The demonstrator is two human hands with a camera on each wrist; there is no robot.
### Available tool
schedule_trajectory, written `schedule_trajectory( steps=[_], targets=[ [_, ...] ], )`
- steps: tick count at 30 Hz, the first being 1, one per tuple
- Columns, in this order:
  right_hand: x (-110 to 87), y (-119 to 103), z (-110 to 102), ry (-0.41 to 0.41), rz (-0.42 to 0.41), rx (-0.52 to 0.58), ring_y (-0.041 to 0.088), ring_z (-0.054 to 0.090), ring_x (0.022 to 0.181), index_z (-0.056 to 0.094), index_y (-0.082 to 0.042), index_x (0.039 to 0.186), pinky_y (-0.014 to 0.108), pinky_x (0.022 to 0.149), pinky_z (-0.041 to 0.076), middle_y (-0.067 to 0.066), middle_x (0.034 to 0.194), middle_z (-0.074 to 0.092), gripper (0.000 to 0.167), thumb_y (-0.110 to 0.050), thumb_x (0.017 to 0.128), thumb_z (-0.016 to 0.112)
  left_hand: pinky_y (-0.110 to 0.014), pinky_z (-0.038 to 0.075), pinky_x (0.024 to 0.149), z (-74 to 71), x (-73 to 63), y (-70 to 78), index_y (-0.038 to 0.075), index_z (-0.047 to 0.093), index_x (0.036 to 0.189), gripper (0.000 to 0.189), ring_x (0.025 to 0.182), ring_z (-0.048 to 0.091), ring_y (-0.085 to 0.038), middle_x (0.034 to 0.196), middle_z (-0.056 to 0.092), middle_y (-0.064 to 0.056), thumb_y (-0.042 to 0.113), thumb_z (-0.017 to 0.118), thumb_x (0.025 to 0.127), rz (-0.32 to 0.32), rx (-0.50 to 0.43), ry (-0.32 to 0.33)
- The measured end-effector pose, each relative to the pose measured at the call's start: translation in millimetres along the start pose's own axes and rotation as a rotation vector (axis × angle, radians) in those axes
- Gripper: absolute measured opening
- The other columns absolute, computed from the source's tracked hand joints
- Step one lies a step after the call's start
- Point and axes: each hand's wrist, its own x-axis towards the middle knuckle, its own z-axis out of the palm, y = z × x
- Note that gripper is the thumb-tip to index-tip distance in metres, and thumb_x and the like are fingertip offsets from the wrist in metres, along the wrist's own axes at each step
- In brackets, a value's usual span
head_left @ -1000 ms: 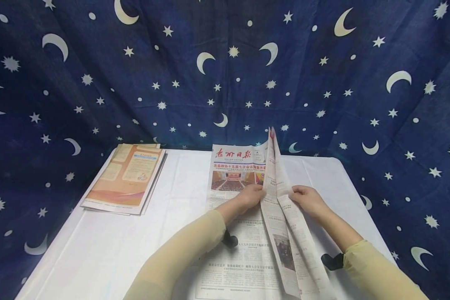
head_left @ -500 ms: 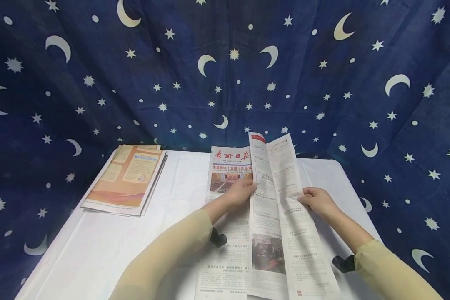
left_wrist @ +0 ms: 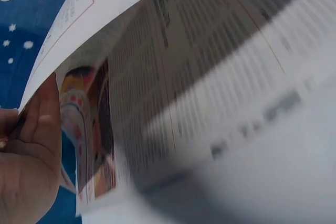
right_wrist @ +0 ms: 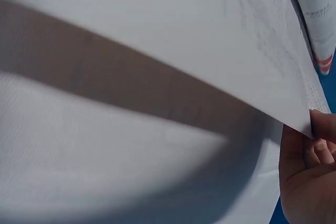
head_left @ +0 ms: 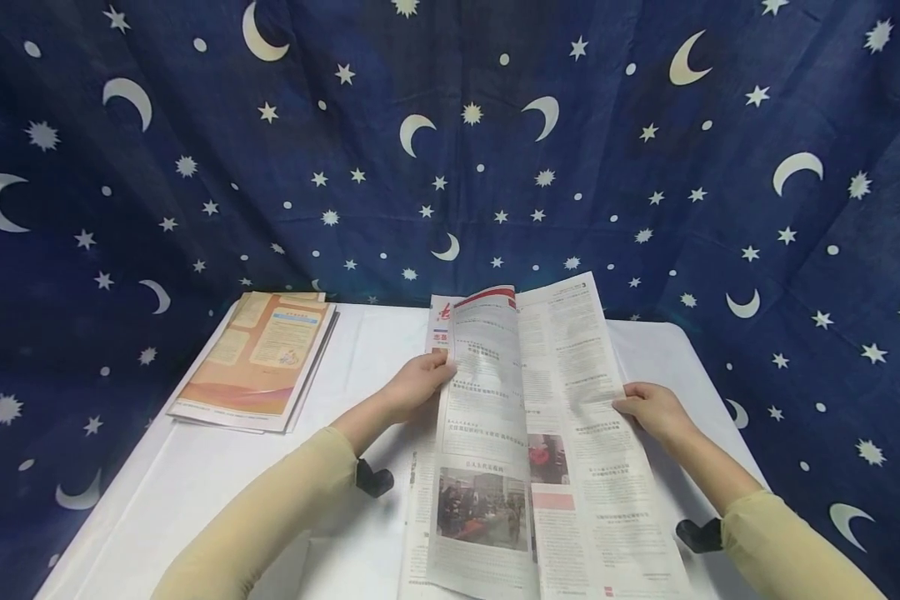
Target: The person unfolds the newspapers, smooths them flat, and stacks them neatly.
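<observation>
A newspaper (head_left: 487, 417) stands partly opened in the head view, its left page curving up off the pages below. My left hand (head_left: 416, 385) pinches that page's left edge between thumb and fingers. On the other side, my right hand (head_left: 654, 408) pinches the outer edge of the right page (head_left: 570, 358). Most of the red-titled front page is covered by the lifted page. Seen from the left wrist, the raised sheet (left_wrist: 210, 66) arches over the hand. From the right wrist, the sheet's edge (right_wrist: 226, 66) is lifted above the white cloth.
A stack of orange-covered papers (head_left: 258, 358) lies at the table's back left. White cloth covers the table (head_left: 360, 342). Behind it hangs a dark blue curtain (head_left: 450, 167) with moons and stars. A black wrist strap piece (head_left: 375, 479) sticks out below my left sleeve.
My left hand has moved left, drawing the left page over the front page. The right hand has shifted slightly right. The pages have spread apart, showing more print inside.
</observation>
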Motion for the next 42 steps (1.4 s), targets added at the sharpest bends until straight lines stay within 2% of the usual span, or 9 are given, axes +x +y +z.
schedule_trajectory(
  steps=[3,11,17,28,38,42],
  targets=[
    [-0.7,3.2,-3.2,0.005,0.008,0.006,0.020,0.065,0.082,0.061,0.011,0.124,0.032,0.069,0.050,0.011,0.097,0.072,0.039,-0.020,0.100,0.062,-0.036,0.057,0.094,-13.2,-8.8,-0.1,0.006,0.043,0.153,0.046,0.113,0.069,-0.023,0.127,0.068,-0.009,0.022,0.044,0.111,-0.016,-0.034,0.016],
    [2.1,15.1,-12.4,0.025,0.038,-0.025,0.022,0.063,0.085,0.061,0.009,0.126,0.031,0.069,0.048,0.010,0.099,0.071,0.043,-0.026,0.102,0.062,-0.038,0.058,0.090,-43.0,-24.9,0.8,0.010,0.041,0.155,0.048,0.106,0.071,-0.024,0.121,0.071,-0.010,0.021,0.048,0.109,-0.058,-0.039,0.108],
    [1.3,23.0,-21.6,0.041,0.044,-0.035,0.022,0.062,0.084,0.060,0.010,0.128,0.030,0.067,0.049,0.010,0.099,0.070,0.044,-0.025,0.102,0.061,-0.037,0.060,0.085,-62.0,-36.4,1.6,0.012,0.036,0.158,0.050,0.104,0.072,-0.026,0.122,0.070,-0.011,0.021,0.047,0.110,-0.070,-0.035,0.120],
    [-1.3,39.5,-43.1,0.079,0.067,-0.057,0.026,0.061,0.090,0.058,0.013,0.128,0.034,0.071,0.048,0.016,0.104,0.069,0.045,-0.024,0.103,0.060,-0.036,0.058,0.086,-96.0,-53.2,-6.6,0.014,0.033,0.160,0.052,0.106,0.070,-0.024,0.127,0.067,-0.012,0.023,0.046,0.110,-0.096,0.008,0.176],
    [-1.5,53.2,-56.9,0.111,0.082,-0.075,0.027,0.059,0.090,0.057,0.013,0.128,0.026,0.064,0.045,0.019,0.105,0.068,0.045,-0.023,0.102,0.059,-0.033,0.058,0.080,-128.3,-71.6,-18.6,0.008,0.029,0.161,0.055,0.101,0.069,-0.023,0.127,0.065,-0.016,0.022,0.045,0.110,-0.125,0.067,0.224],
    [-1.6,59.2,-62.3,0.135,0.092,-0.083,0.030,0.057,0.093,0.056,0.015,0.129,0.030,0.066,0.043,0.022,0.106,0.066,0.046,-0.023,0.102,0.060,-0.033,0.057,0.082,-137.6,-76.5,-23.3,0.007,0.029,0.160,0.055,0.101,0.068,-0.022,0.127,0.064,-0.016,0.022,0.045,0.110,-0.149,0.113,0.251]
  ],
)
